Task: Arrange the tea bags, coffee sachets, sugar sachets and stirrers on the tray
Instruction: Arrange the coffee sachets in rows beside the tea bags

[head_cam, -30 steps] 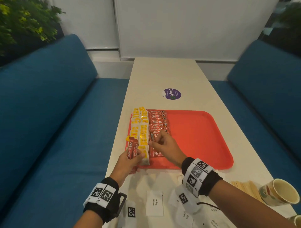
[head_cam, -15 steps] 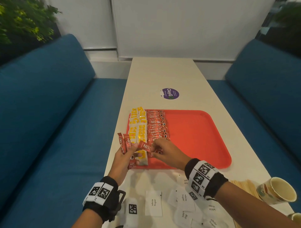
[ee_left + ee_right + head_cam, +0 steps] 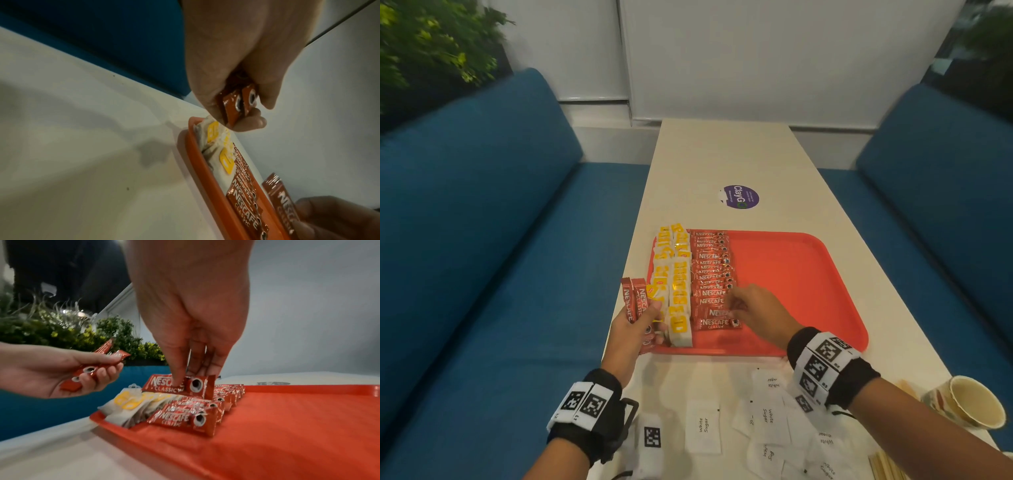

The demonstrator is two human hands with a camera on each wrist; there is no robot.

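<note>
A red tray (image 3: 791, 274) lies on the table. Yellow-tagged tea bags (image 3: 678, 281) fill its left edge, and a row of red coffee sachets (image 3: 712, 274) runs beside them. My left hand (image 3: 643, 315) hovers at the tray's near left corner and grips a few coffee sachets (image 3: 238, 104) upright. My right hand (image 3: 185, 379) pinches one coffee sachet (image 3: 193, 386) just above the near end of the coffee row (image 3: 185, 417). White sugar sachets (image 3: 703, 428) are scattered on the table in front of the tray. Wooden stirrers (image 3: 887, 466) lie at the bottom right.
A paper cup (image 3: 972, 404) stands at the near right table edge. A purple round sticker (image 3: 741, 197) is on the table beyond the tray. Blue sofas (image 3: 482, 240) flank the table on both sides. The tray's right half (image 3: 808, 308) holds nothing.
My right hand took one coffee sachet from the bundle in my left hand and carried it right to the near end of the coffee row. The left hand stayed near the tray's corner.
</note>
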